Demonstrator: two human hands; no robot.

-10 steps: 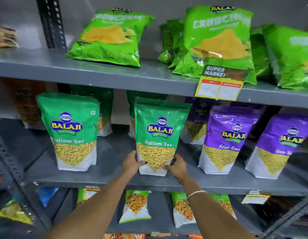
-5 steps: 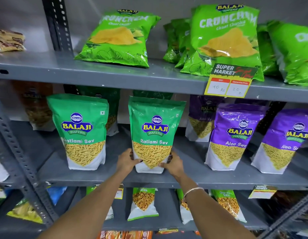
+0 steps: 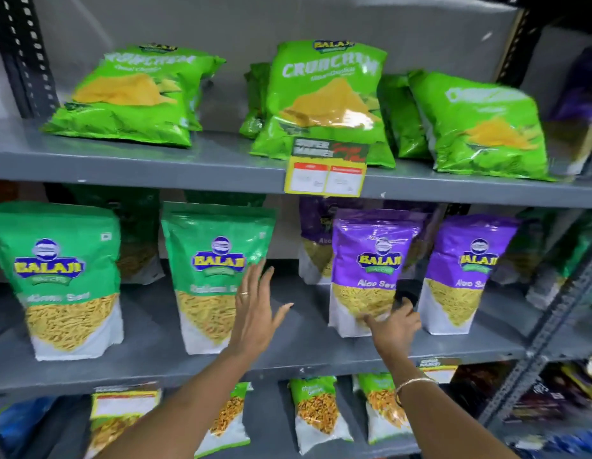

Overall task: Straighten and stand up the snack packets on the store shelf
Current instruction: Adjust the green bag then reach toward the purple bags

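Two green Ratlami Sev packets (image 3: pixel 62 279) (image 3: pixel 218 276) stand upright on the grey middle shelf (image 3: pixel 304 346). To their right stand two purple Aloo Sev packets (image 3: pixel 374 260) (image 3: pixel 466 270), with more packets behind in shadow. My left hand (image 3: pixel 258 309) hovers open, fingers spread, just in front of the right edge of the second green packet, holding nothing. My right hand (image 3: pixel 395 326) is at the lower right corner of the nearer purple packet, thumb on its front and fingers curled round its side.
Large green Crunchem bags (image 3: pixel 327 97) (image 3: pixel 132 94) (image 3: pixel 480 124) lean back on the top shelf above a yellow price tag (image 3: pixel 326 170). Small packets (image 3: pixel 317 412) stand on the shelf below. A slotted metal upright (image 3: pixel 553 326) borders the right side.
Both hands have let go of the middle green packet, which now stands alone. My right hand moved right onto the purple packet and my left hand lifted open. The view shifted right.
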